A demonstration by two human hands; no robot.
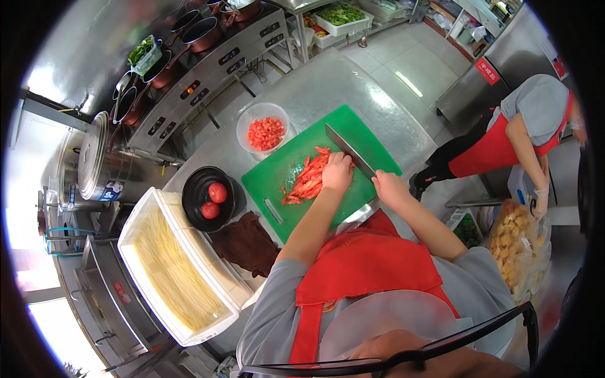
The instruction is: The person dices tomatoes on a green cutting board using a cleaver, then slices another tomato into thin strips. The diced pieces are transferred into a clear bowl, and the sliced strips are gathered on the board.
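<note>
My left hand (338,172) rests on the right end of a pile of sliced tomato (306,182), fingers bent over the strips. The pile lies on a green cutting board (257,182). In my right hand (388,188) is the handle of a kitchen knife (347,149), its broad blade slanting over the board just beyond my left fingers. A clear round plastic tub (242,124) with diced tomato (266,134) stands at the board's upper left edge. Two whole tomatoes (218,193) sit in a black bowl (189,208) left of the board.
A brown cloth (248,243) lies on the steel table (321,78) below the bowl. Left of it stands a white bin (177,328) of noodles (175,274). Pots (202,35) stand on a stove at upper left. A co-worker (487,146) stands at right near bagged food (510,243).
</note>
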